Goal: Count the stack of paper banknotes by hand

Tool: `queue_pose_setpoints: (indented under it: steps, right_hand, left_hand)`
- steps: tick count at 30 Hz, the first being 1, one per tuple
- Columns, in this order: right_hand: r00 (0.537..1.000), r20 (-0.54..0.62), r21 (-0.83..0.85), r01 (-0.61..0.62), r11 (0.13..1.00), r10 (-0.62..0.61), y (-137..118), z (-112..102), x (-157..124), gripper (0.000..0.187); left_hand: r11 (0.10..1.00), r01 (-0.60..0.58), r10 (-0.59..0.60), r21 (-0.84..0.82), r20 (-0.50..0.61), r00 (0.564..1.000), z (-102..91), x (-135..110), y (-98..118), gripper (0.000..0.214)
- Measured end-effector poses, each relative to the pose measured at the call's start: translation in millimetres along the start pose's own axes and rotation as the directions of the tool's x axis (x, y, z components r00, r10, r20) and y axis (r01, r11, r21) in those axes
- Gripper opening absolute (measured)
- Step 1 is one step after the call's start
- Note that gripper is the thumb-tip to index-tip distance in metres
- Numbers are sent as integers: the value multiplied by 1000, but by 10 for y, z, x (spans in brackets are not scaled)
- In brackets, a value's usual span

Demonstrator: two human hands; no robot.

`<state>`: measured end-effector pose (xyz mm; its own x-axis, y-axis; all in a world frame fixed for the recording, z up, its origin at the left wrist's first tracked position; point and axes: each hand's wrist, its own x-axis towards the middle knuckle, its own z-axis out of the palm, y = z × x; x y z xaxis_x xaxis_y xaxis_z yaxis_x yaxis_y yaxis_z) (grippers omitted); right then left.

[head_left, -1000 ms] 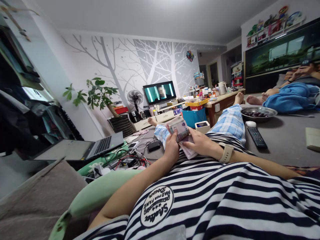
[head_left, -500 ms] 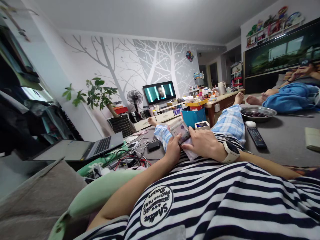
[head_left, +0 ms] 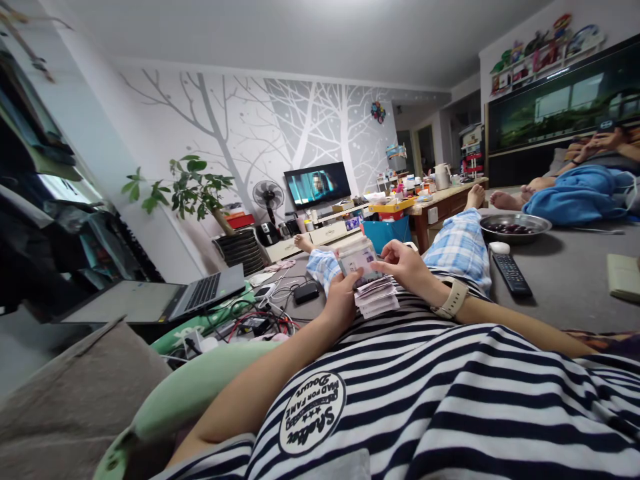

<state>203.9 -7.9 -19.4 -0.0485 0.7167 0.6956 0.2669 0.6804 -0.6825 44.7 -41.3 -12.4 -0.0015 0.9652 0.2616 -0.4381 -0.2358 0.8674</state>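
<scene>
Living room around — nearest, a striped shirt [head_left: 450, 393] with a round badge [head_left: 313, 413] reading "MAD FOR FAME" and "Down". Next, the left hand [head_left: 345, 297] holds banknotes [head_left: 359, 259] over the lap, print illegible; the right hand [head_left: 410, 270] half-curls beside them — grip unclear. Farthest, a lit television [head_left: 318, 187].

Banknotes, one stack [head_left: 357, 256]: pale, with grey and purple printing, tilting, its lower left corner resting under the thumb of my left hand [head_left: 341, 301]. Further notes [head_left: 376, 299]: pinkish-white, overlapping in steps, which I am keeping fanned below the stack's lower edge.
</scene>
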Motion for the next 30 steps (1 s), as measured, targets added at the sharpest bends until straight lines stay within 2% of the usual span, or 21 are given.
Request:
queue_pose_setpoints:
  steps: [6, 10, 16, 19, 24, 27, 30]
  right_hand:
    - [1000, -20, 93, 4, 996, -2, 46, 39, 26, 40]
    - [1000, -28, 105, 11, 994, -8, 57, 43, 13, 39]
    - [999, -41, 119, 34, 992, -30, 64, 48, -33, 32]
    - [998, -60, 111, 42, 993, -36, 44, 43, -69, 28]
    - [989, -100, 80, 115, 990, -107, 4, 22, -125, 29]
    - [985, -71, 128, 168, 977, -160, -12, 13, -149, 27]
    - [985, -23, 162, 172, 972, -171, -28, 5, -169, 24]
  left_hand:
    - [998, 0, -1, 57, 22, 1000, 17, -44, -30, 31]
    - [1000, 11, -11, 28, 15, 1000, 22, -40, -40, 32]
    - [998, 38, -41, -40, -69, 997, 57, -23, -1, 10]
    - [997, 58, -64, -54, -125, 990, 60, -3, 6, 11]
    - [987, 96, -115, -127, -151, 982, 62, 33, 23, 14]
    - [989, 81, -98, -125, -130, 987, 44, 44, 34, 12]
    - [992, 73, -83, -100, -103, 991, 7, 58, 22, 9]
